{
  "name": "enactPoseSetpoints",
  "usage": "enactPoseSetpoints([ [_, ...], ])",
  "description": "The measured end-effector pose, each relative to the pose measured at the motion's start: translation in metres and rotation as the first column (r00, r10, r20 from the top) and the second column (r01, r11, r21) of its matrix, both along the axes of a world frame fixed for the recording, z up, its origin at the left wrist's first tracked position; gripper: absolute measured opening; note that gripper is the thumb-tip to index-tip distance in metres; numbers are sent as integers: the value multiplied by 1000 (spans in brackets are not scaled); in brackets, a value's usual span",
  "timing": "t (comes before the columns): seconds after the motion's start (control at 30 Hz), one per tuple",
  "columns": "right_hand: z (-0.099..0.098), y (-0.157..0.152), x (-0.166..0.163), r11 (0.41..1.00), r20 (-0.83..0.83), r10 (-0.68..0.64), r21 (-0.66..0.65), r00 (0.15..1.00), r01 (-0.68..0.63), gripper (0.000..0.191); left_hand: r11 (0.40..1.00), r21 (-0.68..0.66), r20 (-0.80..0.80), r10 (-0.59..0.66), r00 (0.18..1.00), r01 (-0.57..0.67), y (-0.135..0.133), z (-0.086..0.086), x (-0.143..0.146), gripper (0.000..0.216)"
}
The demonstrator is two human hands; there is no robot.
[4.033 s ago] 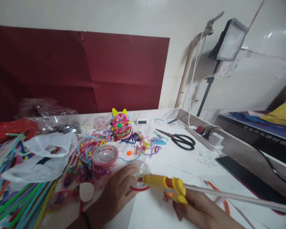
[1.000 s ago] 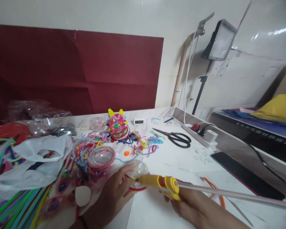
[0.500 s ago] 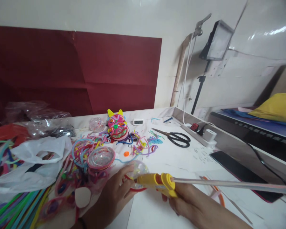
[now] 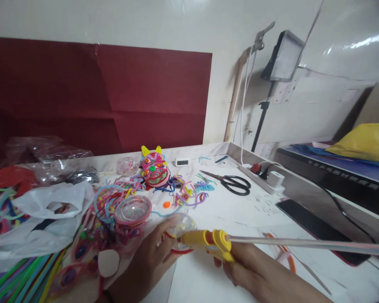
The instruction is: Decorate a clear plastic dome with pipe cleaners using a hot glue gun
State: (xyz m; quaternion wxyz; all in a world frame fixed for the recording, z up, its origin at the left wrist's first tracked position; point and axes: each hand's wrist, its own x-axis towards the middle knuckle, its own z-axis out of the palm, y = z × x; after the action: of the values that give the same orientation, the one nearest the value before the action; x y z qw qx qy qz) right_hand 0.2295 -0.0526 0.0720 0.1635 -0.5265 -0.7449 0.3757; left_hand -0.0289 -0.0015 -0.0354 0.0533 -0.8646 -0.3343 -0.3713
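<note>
In my right hand (image 4: 244,261) is a yellow hot glue gun (image 4: 208,243), its nozzle pointing left. A long pale glue stick (image 4: 297,241) runs out of its back to the right. My left hand (image 4: 156,246), fingers curled, grips a clear plastic dome (image 4: 185,224) with a red rim. The gun's nozzle meets the dome near my left fingertips; whether it touches is hidden. Left of that hand lies another clear dome (image 4: 133,209) with a pink rim. Behind stands a finished-looking pink animal head (image 4: 155,167) with yellow ears.
Black-handled scissors (image 4: 230,183), a small digital clock (image 4: 182,162) and a power strip (image 4: 263,179) lie farther back. A dark phone (image 4: 318,229) is at right. Pipe cleaners (image 4: 22,280) and a white plastic bag (image 4: 53,200) cover the left. An orange disc (image 4: 166,205) lies ahead.
The whole view has shifted slightly. Both hands, the glue gun and the dome keep nearly the same positions relative to each other.
</note>
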Motion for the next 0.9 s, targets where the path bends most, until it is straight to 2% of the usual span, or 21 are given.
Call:
enactPoseSetpoints([
  [0.17, 2, 0, -2, 1000, 11, 9, 17, 1000, -9, 24, 999, -48, -27, 1, 1000, -2, 1, -5, -3, 22],
  [0.33, 2, 2, -5, 1000, 2, 18, -1, 1000, -18, 22, 988, -150, 65, -32, 997, 42, -2, -1, 0, 25],
  [0.53, 0, 3, -5, 999, 22, 40, -1, 999, -40, 23, 995, -94, 1, -26, 1000, 26, -4, 2, -1, 23],
  [0.7, -1, 3, -1, 999, 32, 27, -31, 999, -26, 24, 998, -55, 14, -24, 1000, 25, -2, -3, -2, 25],
  [0.9, -5, -1, 3, 1000, 18, -4, -3, 1000, 5, 25, 995, -67, 28, -66, 997, 68, 1, -8, -5, 30],
])
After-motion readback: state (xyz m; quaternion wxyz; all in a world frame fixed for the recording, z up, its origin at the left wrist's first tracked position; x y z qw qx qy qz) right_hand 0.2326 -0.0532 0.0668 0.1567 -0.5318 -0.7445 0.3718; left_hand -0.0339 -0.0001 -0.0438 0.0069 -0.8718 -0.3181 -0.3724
